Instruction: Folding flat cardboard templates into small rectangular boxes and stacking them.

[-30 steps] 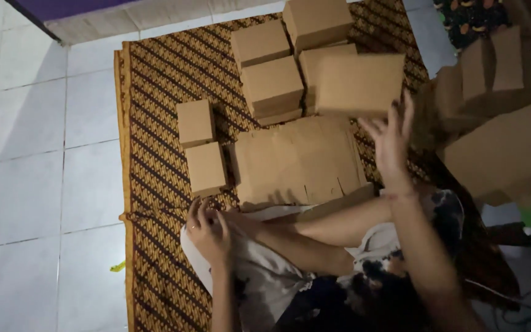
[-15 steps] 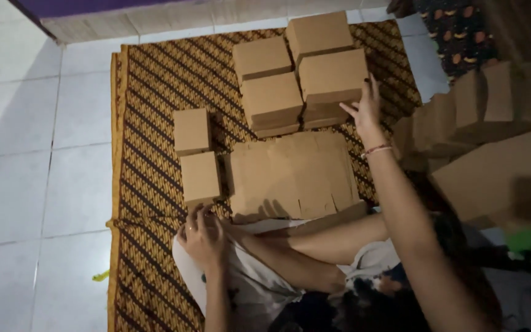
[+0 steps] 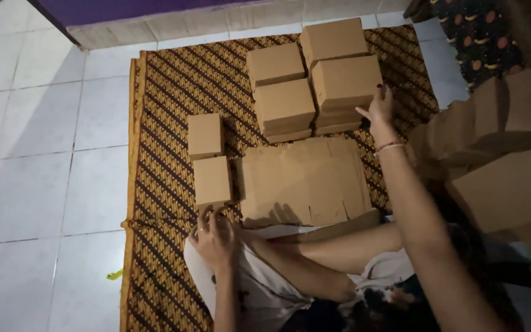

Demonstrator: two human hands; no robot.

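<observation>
Home floor, tiles (image 3: 38,135), patterned mat (image 3: 173,80)

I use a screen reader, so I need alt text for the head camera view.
A seated person's right hand touches the top box of a stack of folded brown boxes on a patterned mat. Their left hand rests by a small box, beside flat cardboard sheets.

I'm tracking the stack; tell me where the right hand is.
In the head view, the right hand touches the right edge of the front right stack of boxes, upper right on the mat.
</observation>
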